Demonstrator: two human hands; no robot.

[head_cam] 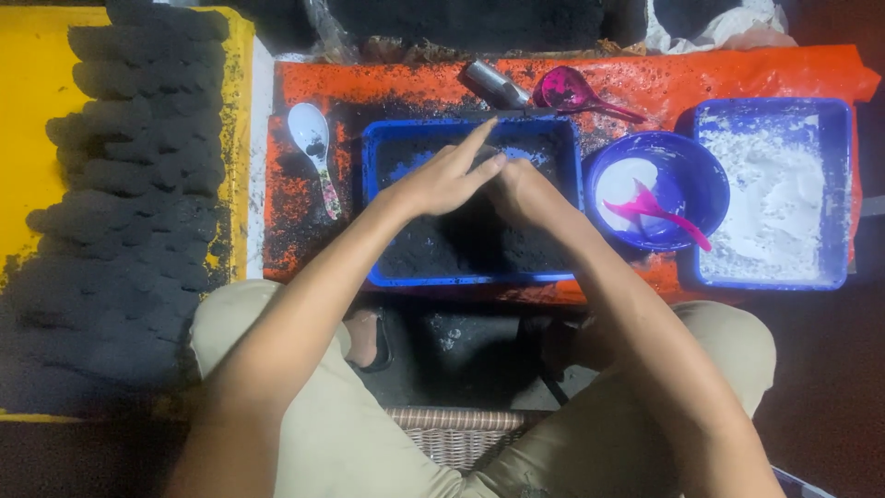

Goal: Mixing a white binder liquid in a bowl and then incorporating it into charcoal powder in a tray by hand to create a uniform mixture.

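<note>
Both hands met over a blue rectangular tray (373, 203) that held a bed of black powder (479, 244), and the tray sat on an orange sheet (737, 69) dusted with the same black grit. The left hand (442, 180) lay flat-fingered across the top, its forefinger stretched out and pointing away toward the far rim, the other fingers resting on the right hand. The right hand (521, 189) was cupped beneath it, curled inward just above the powder; the grip of the two hands was pressed together, but whatever lay between the palms was hidden, so I could not tell what they held. To the left of the tray a white ceramic spoon (313, 148) with a flowered handle lay on the sheet, some black grains in its bowl. Beyond the tray's far edge lay a short metal tube (493, 83) and a magenta plastic scoop (572, 92). On the right stood a round blue bowl (701, 184) with white powder and a pink scoop (659, 212) in it, and just beside that a second blue tray (834, 194) of white powder. Far left, rows of dark moulded lumps (129, 184) covered a yellow sheet (28, 120). The person sat with knees in khaki trousers (341, 433) on either side.
</note>
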